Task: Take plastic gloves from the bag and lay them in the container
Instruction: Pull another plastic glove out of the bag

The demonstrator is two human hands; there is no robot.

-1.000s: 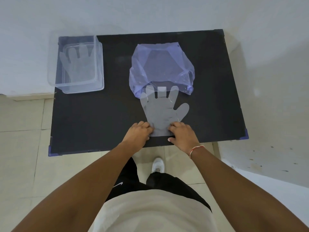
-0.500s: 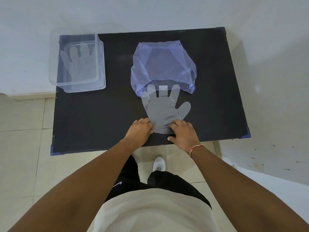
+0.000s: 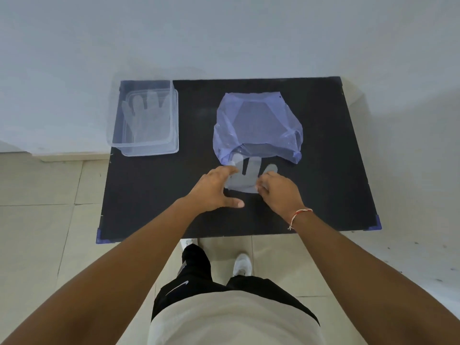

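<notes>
Two bare arms reach forward from the bottom of the view over pale floor tiles (image 3: 37,220) and a pair of white shoes (image 3: 241,265), out to a black table (image 3: 154,195) with blue caps on its near corners. The left hand (image 3: 214,190) rests on the tabletop with its thumb stretched out to the side and its fingers spread over the left edge of a clear plastic glove (image 3: 242,180); whether it pinches the film or only presses on it cannot be told. The right hand (image 3: 278,192), with a red and white thread on the wrist, has its fingers curled together at the glove's right edge, apparently nipping the thin plastic. The glove lies flat on the dark surface between the two hands, its fingers pointing away and reaching under the mouth of a bluish see-through bag (image 3: 256,125) that sits just beyond it near the table's middle. At the far left corner stands a clear container (image 3: 146,148) with another glove (image 3: 146,118) lying flat inside it. Behind the table rises a plain whitish wall (image 3: 224,33).
</notes>
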